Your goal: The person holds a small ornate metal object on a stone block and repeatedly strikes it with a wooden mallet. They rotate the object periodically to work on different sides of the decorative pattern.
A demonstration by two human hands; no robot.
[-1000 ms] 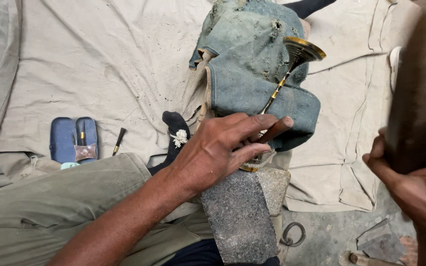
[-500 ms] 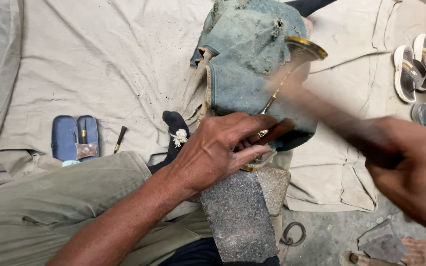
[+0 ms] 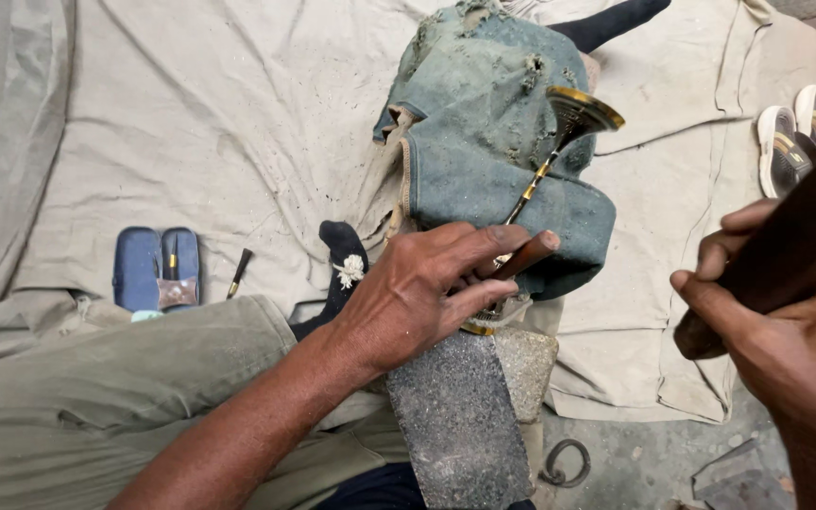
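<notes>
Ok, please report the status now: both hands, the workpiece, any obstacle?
Left hand pins brass-tipped tool on stone block. Right hand grips dark wooden mallet, raised. Brass goblet-shaped piece rests on green cloth. Nothing between mallet and tool.

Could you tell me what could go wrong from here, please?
The right hand holds a dark wooden striker raised, while the left hand pins a wood-handled tool on the stone block. A misplaced blow might hit the left fingers. The slender brass piece could slip or bend.
</notes>
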